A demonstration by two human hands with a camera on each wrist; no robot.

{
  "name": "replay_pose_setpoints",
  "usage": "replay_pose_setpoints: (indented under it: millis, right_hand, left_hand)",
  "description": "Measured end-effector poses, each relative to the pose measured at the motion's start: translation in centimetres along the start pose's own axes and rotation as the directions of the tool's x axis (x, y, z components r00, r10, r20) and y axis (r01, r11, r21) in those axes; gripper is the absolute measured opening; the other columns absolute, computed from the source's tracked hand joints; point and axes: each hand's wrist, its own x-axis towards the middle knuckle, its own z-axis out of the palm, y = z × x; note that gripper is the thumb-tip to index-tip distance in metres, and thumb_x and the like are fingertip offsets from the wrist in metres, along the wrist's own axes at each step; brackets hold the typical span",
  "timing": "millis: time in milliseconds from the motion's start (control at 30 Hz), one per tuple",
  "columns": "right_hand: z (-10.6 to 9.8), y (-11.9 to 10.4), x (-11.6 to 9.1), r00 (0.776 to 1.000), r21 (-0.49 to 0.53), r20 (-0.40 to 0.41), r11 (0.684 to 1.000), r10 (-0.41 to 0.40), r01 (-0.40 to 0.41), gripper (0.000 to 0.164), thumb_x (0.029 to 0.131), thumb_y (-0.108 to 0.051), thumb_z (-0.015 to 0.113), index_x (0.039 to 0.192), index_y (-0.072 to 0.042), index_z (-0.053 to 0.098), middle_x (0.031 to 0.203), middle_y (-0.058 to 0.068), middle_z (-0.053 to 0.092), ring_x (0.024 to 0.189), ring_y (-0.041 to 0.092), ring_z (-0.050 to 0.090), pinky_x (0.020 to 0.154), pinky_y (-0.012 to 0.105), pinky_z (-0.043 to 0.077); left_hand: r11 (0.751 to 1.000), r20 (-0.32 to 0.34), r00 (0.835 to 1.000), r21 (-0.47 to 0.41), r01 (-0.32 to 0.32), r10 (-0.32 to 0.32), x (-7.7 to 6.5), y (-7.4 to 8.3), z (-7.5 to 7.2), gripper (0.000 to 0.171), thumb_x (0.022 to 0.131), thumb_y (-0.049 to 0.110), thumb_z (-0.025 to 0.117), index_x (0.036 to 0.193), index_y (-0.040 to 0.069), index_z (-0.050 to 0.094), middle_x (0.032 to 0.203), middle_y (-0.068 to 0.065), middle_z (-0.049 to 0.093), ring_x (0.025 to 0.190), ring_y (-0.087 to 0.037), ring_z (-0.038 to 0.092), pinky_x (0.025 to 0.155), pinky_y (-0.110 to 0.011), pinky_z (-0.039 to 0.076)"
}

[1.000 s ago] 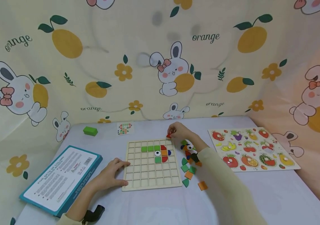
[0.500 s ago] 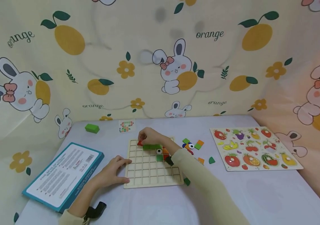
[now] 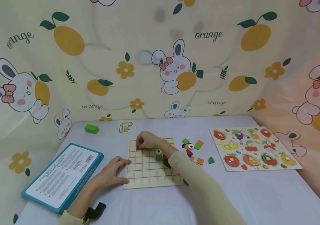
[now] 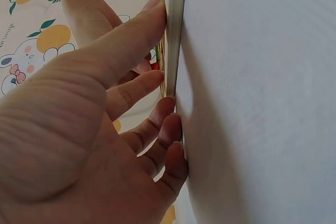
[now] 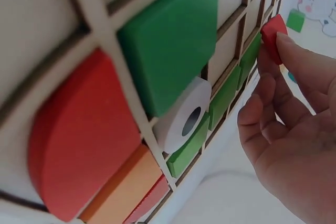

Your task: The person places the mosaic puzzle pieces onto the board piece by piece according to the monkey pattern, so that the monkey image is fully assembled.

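Observation:
My right hand [image 3: 149,139] pinches a small red tile [image 5: 273,38] between thumb and fingers, at the upper left part of a wooden grid board [image 3: 141,173]. In the right wrist view, the tile is tilted at the end of a row of green tiles [image 5: 224,98]. Also set in the grid are a white eye tile [image 5: 181,121], a green square tile [image 5: 168,40], an orange tile [image 5: 123,187] and red rounded tiles [image 5: 86,140]. My left hand [image 3: 110,172] touches the board's left edge with extended thumb and fingers, seen close up in the left wrist view.
Loose coloured tiles [image 3: 200,161] lie right of the board. Beyond them is a fruit puzzle board [image 3: 251,156]. A blue box [image 3: 61,178] lies at the left. A green block [image 3: 91,128] and a pattern card [image 3: 126,126] sit at the back.
My right hand has carried the red tile from the board's top right corner leftward to the end of the green row. Some loose tiles at the right have shifted. The left hand stays put.

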Motion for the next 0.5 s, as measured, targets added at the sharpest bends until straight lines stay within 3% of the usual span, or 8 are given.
replay_pose_setpoints:
  millis: [300,500]
  right_hand:
    - [0.09,-0.34,-0.04,1.000,-0.155,-0.023,0.988,0.020,-0.024,0.008,0.089,-0.003,0.072,0.091,-0.009,0.077,0.079,-0.002,0.064,0.073,0.009,0.053,0.066,0.023,0.042]
    - [0.24,-0.54,-0.14,0.999,-0.197,-0.038,0.980,0.015,-0.022,0.007,0.088,-0.003,0.074,0.091,-0.009,0.077,0.078,-0.003,0.064,0.073,0.010,0.054,0.066,0.024,0.043]
  left_hand:
    - [1.000,-0.003,1.000,-0.001,-0.012,0.012,0.01,0.03,-0.03,0.074,0.076,0.038,0.086,0.139,0.011,0.056,0.119,-0.004,0.049,0.110,-0.023,0.044,0.096,-0.048,0.042]
    - [1.000,-0.002,1.000,-0.008,-0.012,0.012,-0.03,0.07,-0.04,0.074,0.077,0.037,0.086,0.139,0.010,0.056,0.118,-0.005,0.049,0.109,-0.024,0.044,0.096,-0.049,0.042]
